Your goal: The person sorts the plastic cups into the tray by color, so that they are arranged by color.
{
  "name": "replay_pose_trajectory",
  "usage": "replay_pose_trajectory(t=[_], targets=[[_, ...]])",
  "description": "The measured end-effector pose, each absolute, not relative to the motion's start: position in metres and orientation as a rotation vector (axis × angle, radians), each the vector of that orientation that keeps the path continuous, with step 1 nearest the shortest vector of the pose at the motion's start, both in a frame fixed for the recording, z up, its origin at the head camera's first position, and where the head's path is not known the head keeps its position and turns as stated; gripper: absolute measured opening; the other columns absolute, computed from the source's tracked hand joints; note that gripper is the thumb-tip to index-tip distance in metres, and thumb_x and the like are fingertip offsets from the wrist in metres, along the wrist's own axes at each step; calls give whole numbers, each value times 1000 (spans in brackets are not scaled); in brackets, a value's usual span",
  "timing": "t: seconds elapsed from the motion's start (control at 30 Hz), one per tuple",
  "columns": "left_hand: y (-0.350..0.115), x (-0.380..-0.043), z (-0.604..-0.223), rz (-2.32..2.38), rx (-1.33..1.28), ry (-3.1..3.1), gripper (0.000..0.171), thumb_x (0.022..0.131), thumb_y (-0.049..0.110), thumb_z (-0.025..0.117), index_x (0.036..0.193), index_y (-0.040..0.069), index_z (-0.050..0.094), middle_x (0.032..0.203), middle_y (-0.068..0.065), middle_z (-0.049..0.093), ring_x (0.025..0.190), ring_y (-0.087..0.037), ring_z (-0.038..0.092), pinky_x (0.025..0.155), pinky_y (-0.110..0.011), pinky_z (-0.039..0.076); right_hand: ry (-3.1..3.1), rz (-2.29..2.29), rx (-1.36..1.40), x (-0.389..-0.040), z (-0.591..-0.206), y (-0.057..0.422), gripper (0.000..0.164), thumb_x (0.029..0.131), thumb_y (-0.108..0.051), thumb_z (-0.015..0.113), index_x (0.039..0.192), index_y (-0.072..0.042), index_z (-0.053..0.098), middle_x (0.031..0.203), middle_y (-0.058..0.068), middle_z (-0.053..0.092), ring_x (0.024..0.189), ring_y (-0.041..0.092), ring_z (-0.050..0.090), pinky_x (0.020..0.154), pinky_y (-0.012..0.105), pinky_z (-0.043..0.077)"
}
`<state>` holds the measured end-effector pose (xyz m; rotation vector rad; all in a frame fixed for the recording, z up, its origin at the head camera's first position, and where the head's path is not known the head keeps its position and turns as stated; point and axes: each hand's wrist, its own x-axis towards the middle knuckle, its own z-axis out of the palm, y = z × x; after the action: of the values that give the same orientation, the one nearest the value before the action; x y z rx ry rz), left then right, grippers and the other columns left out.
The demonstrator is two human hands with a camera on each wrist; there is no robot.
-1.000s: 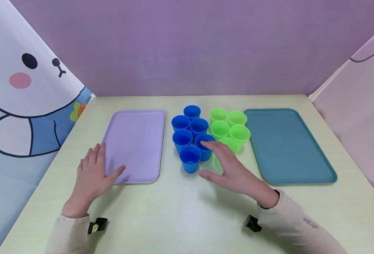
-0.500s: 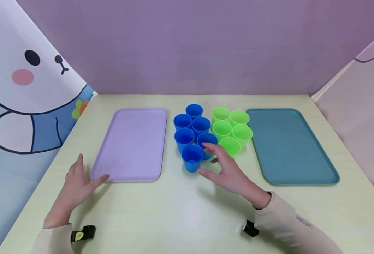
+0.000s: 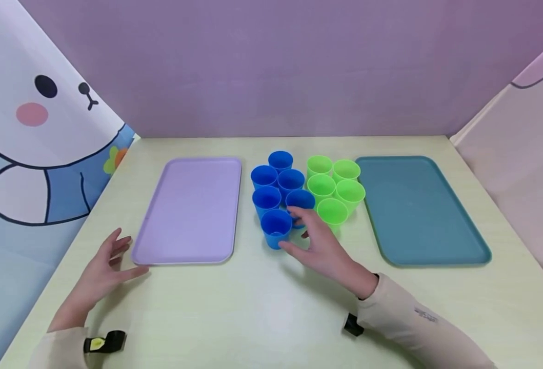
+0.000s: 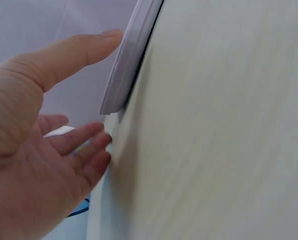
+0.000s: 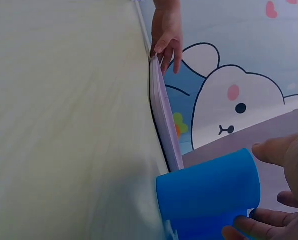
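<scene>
Several blue cups (image 3: 276, 230) stand upright, clustered mid-table. My right hand (image 3: 319, 246) is at the right of the frontmost one, thumb and fingers spread apart around its side without a visible grip. In the right wrist view the thumb lies close to the rim of this blue cup (image 5: 208, 185), with the other fingers on its far side; contact there is hard to tell. My left hand (image 3: 100, 274) is held near the front left corner of the purple tray (image 3: 188, 210), fingers loosely bent and holding nothing. The left wrist view shows its thumb (image 4: 89, 52) beside the tray edge (image 4: 134, 55).
Several green cups (image 3: 333, 211) stand upright right of the blue ones. A teal tray (image 3: 425, 210) lies at the right. Purple and cartoon-printed panels (image 3: 271, 72) border the pale table (image 3: 234, 312) at the back and sides.
My left hand has drawn back left and toward me, off the purple tray's left side. My right hand has shifted slightly left, closer to the frontmost blue cup. The cups stay in place.
</scene>
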<state>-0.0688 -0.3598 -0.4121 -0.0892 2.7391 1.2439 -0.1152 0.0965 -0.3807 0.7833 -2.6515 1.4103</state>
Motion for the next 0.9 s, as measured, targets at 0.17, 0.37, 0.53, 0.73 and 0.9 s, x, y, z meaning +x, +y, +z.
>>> replay_pose_trajectory(t=[0.17,0.37,0.53,0.73,0.9], targets=[[-362,-73,-417,1298,-17,2735,110,87,17,79,158,1,-4,152,-34,32,134,-53,35,83,1,31,-2654,1367,794,-118,-381,93,67,88,-14,78,142,5,43,135,18,55,106,33,60,80,46,56],[-369,-78,-420,1329,-20,2695,106,90,15,76,158,1,-4,152,-33,32,133,-40,44,82,-1,36,-2676,1374,780,-122,-386,86,68,88,-17,78,143,3,43,138,19,53,107,32,63,85,44,56],[-373,-80,-424,1398,16,2696,101,90,10,75,158,0,1,151,-33,34,112,13,44,83,-4,38,-2677,1359,779,-126,-391,80,69,88,-19,79,143,3,43,138,18,53,112,30,61,89,41,55],[-375,-79,-428,1424,35,2713,98,90,9,75,157,-1,4,151,-30,36,108,21,41,84,-5,37,-2660,1400,734,-126,-396,72,72,85,-20,81,142,1,44,134,17,55,103,28,61,83,44,56],[-377,-79,-431,1419,25,2718,98,90,8,75,157,-1,4,150,-32,35,107,22,41,84,-4,37,-2643,1465,706,-127,-399,70,71,85,-19,81,142,-1,44,133,15,55,103,27,60,82,43,56]])
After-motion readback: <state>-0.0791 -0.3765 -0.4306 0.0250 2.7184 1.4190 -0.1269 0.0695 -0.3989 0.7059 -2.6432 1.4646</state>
